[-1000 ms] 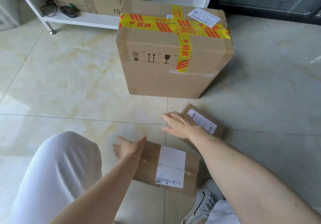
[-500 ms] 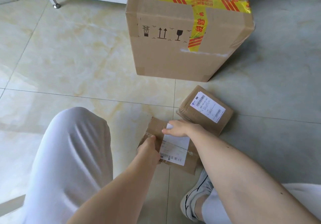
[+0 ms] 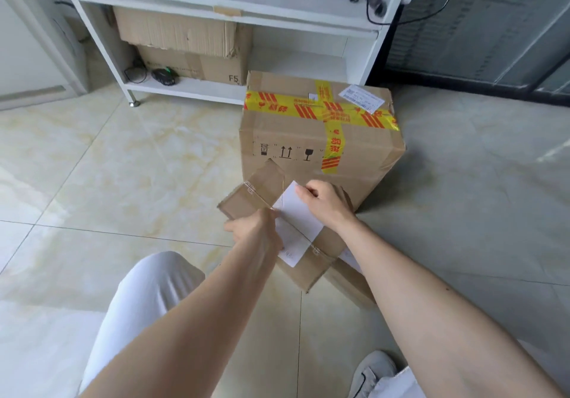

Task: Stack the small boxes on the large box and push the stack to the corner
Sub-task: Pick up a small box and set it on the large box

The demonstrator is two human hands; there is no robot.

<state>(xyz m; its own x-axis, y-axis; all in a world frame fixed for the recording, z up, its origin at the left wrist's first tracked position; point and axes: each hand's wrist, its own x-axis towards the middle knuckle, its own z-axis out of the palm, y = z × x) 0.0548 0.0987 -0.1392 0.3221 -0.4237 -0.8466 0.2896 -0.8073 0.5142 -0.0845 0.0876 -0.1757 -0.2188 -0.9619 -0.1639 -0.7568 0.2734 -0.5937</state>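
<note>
Pale tiled floor (image 3: 117, 166), small box (image 3: 265, 194) lifted in front of the large box (image 3: 320, 144).

Stiff, probably light cardboard: left hand (image 3: 256, 231) clasps its near edge, right hand (image 3: 324, 203) its far side by the label; opposite edges suit it. Second small box (image 3: 348, 277) lies beneath.

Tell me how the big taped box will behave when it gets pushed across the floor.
The big box will likely slide easily: the tiles look glossy. Its broad base suggests it won't tip. A glass symbol suggests fragile contents, so push low and gently.
</note>
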